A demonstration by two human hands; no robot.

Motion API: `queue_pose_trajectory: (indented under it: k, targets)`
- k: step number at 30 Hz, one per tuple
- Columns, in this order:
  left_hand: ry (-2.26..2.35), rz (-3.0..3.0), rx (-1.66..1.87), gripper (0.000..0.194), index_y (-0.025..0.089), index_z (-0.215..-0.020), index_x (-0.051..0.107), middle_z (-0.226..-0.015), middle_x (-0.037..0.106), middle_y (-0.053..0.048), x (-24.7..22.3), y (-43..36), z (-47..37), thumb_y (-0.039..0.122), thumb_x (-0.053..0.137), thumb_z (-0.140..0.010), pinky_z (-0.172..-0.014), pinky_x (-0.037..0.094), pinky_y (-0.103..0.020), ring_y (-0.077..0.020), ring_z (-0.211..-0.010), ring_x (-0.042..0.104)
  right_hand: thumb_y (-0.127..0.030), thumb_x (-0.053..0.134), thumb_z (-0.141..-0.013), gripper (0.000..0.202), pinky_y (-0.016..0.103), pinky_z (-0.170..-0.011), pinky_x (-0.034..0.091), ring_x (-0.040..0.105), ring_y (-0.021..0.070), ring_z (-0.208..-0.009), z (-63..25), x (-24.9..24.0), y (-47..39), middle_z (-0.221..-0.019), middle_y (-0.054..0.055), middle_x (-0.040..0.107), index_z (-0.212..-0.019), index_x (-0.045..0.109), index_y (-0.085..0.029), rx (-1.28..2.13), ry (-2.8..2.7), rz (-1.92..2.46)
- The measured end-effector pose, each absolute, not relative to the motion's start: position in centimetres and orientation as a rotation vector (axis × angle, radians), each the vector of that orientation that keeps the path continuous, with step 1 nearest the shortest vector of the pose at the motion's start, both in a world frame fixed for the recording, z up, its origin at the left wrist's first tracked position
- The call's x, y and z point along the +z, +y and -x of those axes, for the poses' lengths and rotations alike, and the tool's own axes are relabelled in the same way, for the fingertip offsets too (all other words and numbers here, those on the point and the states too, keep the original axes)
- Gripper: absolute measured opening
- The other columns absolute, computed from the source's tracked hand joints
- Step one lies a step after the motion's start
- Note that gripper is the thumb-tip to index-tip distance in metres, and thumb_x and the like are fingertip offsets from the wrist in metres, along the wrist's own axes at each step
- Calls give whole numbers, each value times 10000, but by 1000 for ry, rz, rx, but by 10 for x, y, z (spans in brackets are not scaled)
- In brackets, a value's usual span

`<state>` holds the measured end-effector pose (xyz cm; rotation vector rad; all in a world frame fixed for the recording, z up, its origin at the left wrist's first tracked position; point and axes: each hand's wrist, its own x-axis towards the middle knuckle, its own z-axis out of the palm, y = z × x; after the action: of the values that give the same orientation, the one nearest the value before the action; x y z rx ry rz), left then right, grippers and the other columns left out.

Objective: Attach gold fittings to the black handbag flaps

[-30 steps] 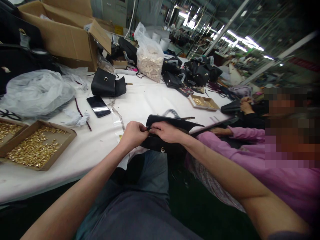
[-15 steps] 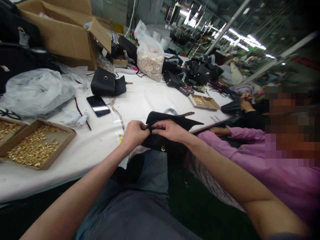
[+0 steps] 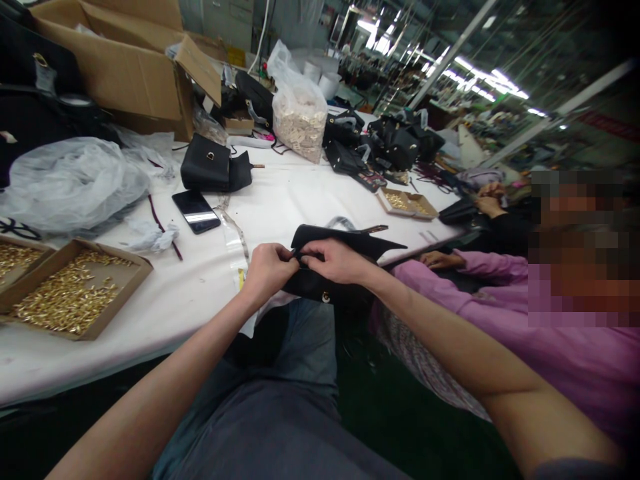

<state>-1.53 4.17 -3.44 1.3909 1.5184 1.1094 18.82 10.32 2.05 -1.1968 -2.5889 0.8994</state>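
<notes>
Your left hand [image 3: 269, 269]: fingers curled shut, pinching the upper edge of the black bag [image 3: 345, 248] at its left corner.
Your right hand [image 3: 336, 260]: fingers pressed together on the same edge, fingertips meeting those of your left hand.
Black bag: at the near edge of the white table [image 3: 295, 200], half over your lap; a small gold stud shows on its lower front.
Near cardboard tray [image 3: 75, 292]: shallow, to your left on the table, holding a heap of small gold metal fittings.
Far cardboard tray [image 3: 407, 205]: across the table, a thinner scatter of gold pieces inside.
Clear plastic bag [image 3: 300, 117]: upright at the far side, packed with pale small parts.
Big cardboard box [image 3: 125, 63]: flaps open, contents too hidden to tell.
Phone [image 3: 196, 212]: lying flat, screen up, near a second black bag [image 3: 215, 170].
Writing: none legible anywhere.
Neighbour: a pink sleeve [image 3: 480, 293] just beside your right arm.
</notes>
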Motion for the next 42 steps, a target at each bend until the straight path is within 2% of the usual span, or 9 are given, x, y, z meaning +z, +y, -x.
queue_pose_trajectory:
  k: [11, 15, 22, 29, 33, 38, 40, 42]
  targets:
    - [1464, -1359, 1109, 160, 157, -850, 857, -738, 761, -40, -36, 40, 18, 291, 776, -816, -614, 417, -287, -219, -769, 728, -300, 624, -1028, 220, 292, -634, 366, 588, 144, -693, -188, 24, 102, -813, 1, 740, -1043, 811, -184, 870, -2639, 1154]
    - [1498, -1393, 1118, 129, 169, -837, 858, -727, 762, -27, -32, 37, 16, 273, 788, -806, -623, 412, -300, -212, -756, 731, -267, 644, -985, 196, 283, -619, 349, 558, 132, -669, -191, 24, 106, -777, -14, 702, -1058, 802, -176, 887, -2688, 1083]
    - [1488, -1393, 1127, 151, 171, -860, 867, -740, 768, -30, -36, 38, 16, 291, 787, -814, -625, 419, -299, -220, -771, 736, -231, 655, -941, 124, 281, -597, 303, 488, 101, -616, -187, 26, 108, -673, -44, 595, -855, 718, -168, 745, -2735, 1043]
    - [1446, -1345, 1123, 171, 170, -876, 871, -746, 773, -20, -35, 37, 16, 311, 790, -822, -620, 423, -288, -215, -781, 744, -224, 652, -942, 132, 292, -600, 293, 478, 105, -597, -186, 23, 106, -655, -38, 576, -827, 688, -169, 624, -2762, 980]
    - [1461, -1366, 1127, 149, 182, -865, 867, -773, 788, -23, -34, 35, 16, 311, 798, -834, -643, 457, -300, -220, -796, 759, -223, 642, -955, 155, 303, -643, 333, 513, 132, -632, -187, 23, 109, -686, -10, 614, -809, 670, -176, 528, -2822, 921]
    - [1495, -1454, 1202, 199, 213, -1026, 857, -927, 820, -44, -40, 36, 15, 289, 795, -853, -770, 549, -317, -228, -860, 761, -204, 616, -997, 150, 314, -762, 477, 666, 187, -782, -190, 26, 107, -880, 47, 762, -964, 762, -185, 573, -2831, 804]
    - [1512, -1482, 1212, 222, 224, -1067, 850, -965, 822, -53, -42, 38, 15, 290, 782, -866, -803, 567, -331, -238, -878, 759, -217, 641, -997, 190, 322, -837, 533, 728, 212, -896, -193, 25, 104, -1019, 61, 814, -1108, 794, -195, 619, -2720, 874]
    - [1524, -1499, 1198, 213, 230, -1062, 852, -966, 821, -57, -41, 40, 15, 299, 766, -879, -798, 569, -337, -248, -888, 760, -239, 683, -985, 237, 316, -845, 557, 752, 212, -924, -195, 24, 101, -1064, 51, 831, -1187, 799, -204, 656, -2583, 1008]
